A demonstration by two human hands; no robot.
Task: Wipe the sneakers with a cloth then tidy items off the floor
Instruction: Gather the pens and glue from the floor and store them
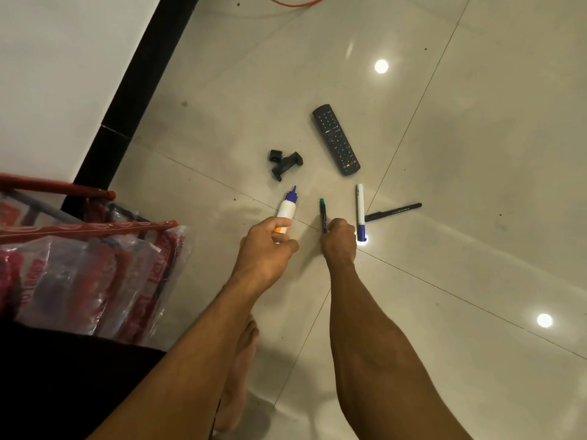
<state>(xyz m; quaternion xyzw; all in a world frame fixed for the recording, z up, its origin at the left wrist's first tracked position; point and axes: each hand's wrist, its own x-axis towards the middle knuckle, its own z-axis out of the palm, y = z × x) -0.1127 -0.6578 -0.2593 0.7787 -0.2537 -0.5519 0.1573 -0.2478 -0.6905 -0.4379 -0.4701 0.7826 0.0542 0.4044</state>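
Observation:
My left hand grips a white glue bottle with a purple nozzle, held just above the tiled floor. My right hand grips a dark pen with a green cap. Right of that hand a white marker with a blue end lies on the floor. A black pen lies beyond it. A black remote control and a small black clamp-like piece lie farther ahead. No sneakers or cloth are in view.
A clear plastic bag with red print and red handles stands at my left. A black skirting and white wall run along the left. A red cable crosses the floor at the top. My bare foot is below my arms.

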